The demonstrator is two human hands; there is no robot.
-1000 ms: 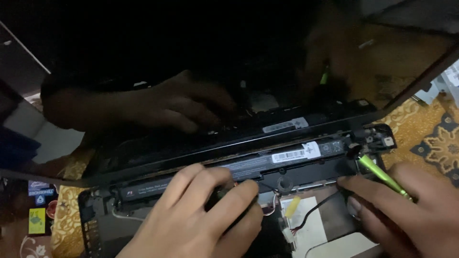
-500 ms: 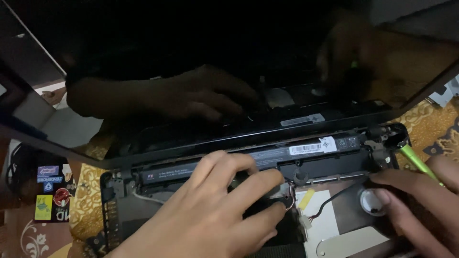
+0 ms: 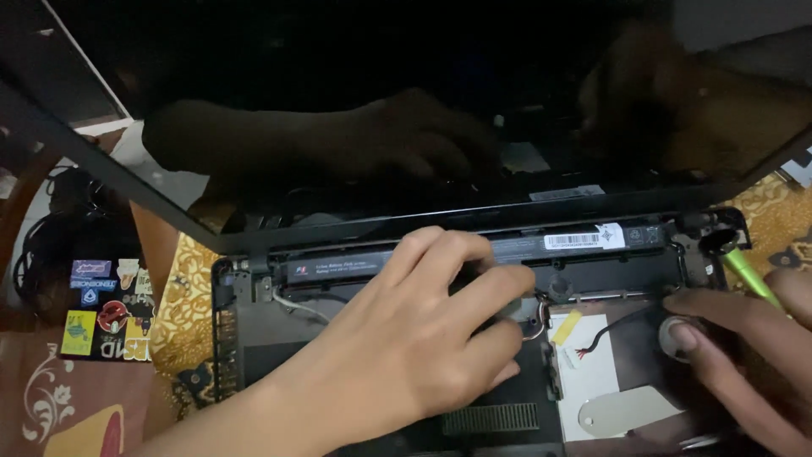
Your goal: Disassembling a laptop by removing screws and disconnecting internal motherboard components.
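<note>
An opened black laptop lies before me, its base point(image 3: 254, 338) without a cover and its dark screen point(image 3: 381, 110) tilted up, mirroring my hands. A long black battery point(image 3: 584, 241) with a white label runs along the hinge. My left hand point(image 3: 406, 338) lies flat on the base with its fingers spread, the fingertips touching the parts just below the battery. My right hand point(image 3: 744, 347) holds a green screwdriver point(image 3: 748, 272) whose tip is at the right hinge corner. One finger of that hand presses a round silver part point(image 3: 672, 326).
A yellow tape strip point(image 3: 567, 326) and thin wires sit beside a white sheet and a grey metal plate point(image 3: 626, 410). A vent grille point(image 3: 491, 417) is at the front. A yellow patterned cloth point(image 3: 182, 305) lies underneath, and a stickered dark object point(image 3: 101, 309) is at the left.
The view has shifted, so the laptop sits further right. My left hand spread its fingers toward the battery. My right hand moved down, with a finger now on the round silver part.
</note>
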